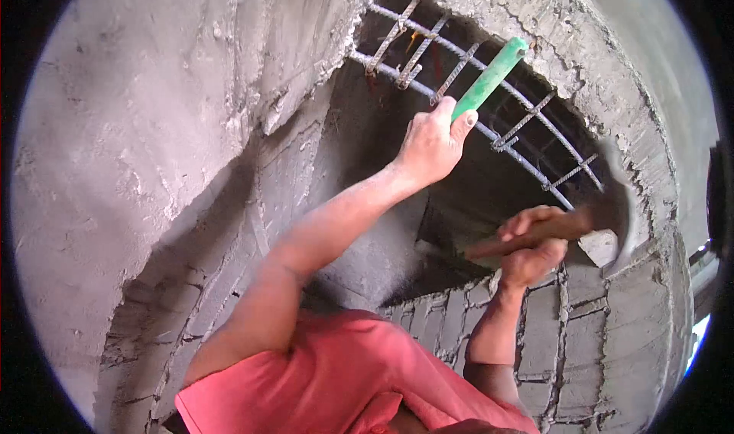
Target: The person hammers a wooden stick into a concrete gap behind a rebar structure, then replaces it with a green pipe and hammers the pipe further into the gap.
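Note:
My left hand (432, 144) is closed around the lower end of a green bar (489, 79). The bar slants up to the right across the rebar (527, 105), its far tip near the rough concrete edge. Lower right, my right hand (535, 254) grips the wooden handle (524, 237) of a tool with a wide, curved grey metal head (618, 208). Motion blurs this head, so its exact kind cannot be told. It is beside the rough rim of the opening, apart from the green bar.
A crossed rebar grid spans the dark opening. Rough grey concrete (153, 113) rises at left, and a curved, crumbly rim (589, 59) borders the opening at right. Below is a wall scored with deep grooves (581, 335). A red shirt (344, 373) fills the bottom.

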`<state>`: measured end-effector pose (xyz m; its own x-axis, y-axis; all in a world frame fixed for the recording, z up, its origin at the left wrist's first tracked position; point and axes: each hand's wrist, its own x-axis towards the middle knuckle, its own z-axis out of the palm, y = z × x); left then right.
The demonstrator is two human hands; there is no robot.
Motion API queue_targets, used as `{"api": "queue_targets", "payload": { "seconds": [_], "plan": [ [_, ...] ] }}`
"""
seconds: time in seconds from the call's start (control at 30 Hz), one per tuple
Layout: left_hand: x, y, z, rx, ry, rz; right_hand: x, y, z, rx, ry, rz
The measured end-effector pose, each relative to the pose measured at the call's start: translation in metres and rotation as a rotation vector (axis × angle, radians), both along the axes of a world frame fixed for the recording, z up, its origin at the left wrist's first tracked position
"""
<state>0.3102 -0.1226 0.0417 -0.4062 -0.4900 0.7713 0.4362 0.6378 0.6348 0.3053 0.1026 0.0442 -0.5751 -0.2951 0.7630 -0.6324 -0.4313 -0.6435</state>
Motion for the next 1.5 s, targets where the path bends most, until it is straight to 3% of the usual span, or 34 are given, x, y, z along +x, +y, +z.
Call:
{"api": "queue_targets", "payload": {
  "seconds": [0.1,0.13,0.2,0.23,0.27,0.3,0.33,0.4,0.5,0.53,0.7,0.87,1.07,1.17,1.5],
  "plan": [
    [-0.008,-0.019,-0.003,-0.015,0.083,0.035,0.009,-0.009,0.029,-0.175,0.441,0.203],
    [-0.007,-0.026,-0.003,-0.042,0.062,0.047,0.025,-0.027,0.038,-0.339,0.495,0.216],
    [-0.010,-0.038,-0.006,-0.071,0.063,0.048,0.021,-0.047,0.034,-0.386,0.648,0.213],
    [-0.012,-0.044,-0.006,-0.105,0.065,0.057,0.008,-0.057,0.027,-0.326,0.586,0.176],
    [-0.012,-0.049,-0.001,-0.107,0.072,0.055,-0.032,-0.045,0.001,0.072,0.388,-0.183],
    [-0.012,-0.054,0.003,-0.127,0.075,0.054,-0.032,-0.075,0.011,-0.036,0.358,-0.013],
    [-0.011,-0.057,0.005,-0.144,0.074,0.053,-0.053,-0.080,0.012,0.281,0.274,-0.358],
    [-0.002,-0.055,0.010,-0.173,0.116,0.096,-0.039,-0.086,0.011,0.241,0.093,-0.415],
    [0.018,-0.042,0.020,-0.114,-0.037,0.107,-0.003,-0.072,0.024,-0.193,0.354,0.128],
    [0.021,-0.038,0.020,-0.112,-0.054,0.098,0.009,-0.072,0.029,-0.346,0.429,0.173],
    [0.020,-0.028,0.002,-0.045,-0.008,0.051,0.040,-0.048,0.044,-0.425,0.496,0.128],
    [0.011,-0.031,-0.005,-0.042,0.002,0.076,0.017,-0.038,0.035,-0.188,0.426,0.153],
    [0.009,-0.030,-0.002,-0.062,0.131,0.054,0.035,-0.054,0.045,-0.271,0.464,0.109],
    [0.009,-0.029,0.003,-0.027,0.017,0.063,0.042,-0.055,0.043,-0.258,0.468,0.093],
    [0.002,-0.030,-0.011,-0.043,0.057,0.042,0.044,-0.054,0.052,-0.254,0.476,0.103]
  ]
}}
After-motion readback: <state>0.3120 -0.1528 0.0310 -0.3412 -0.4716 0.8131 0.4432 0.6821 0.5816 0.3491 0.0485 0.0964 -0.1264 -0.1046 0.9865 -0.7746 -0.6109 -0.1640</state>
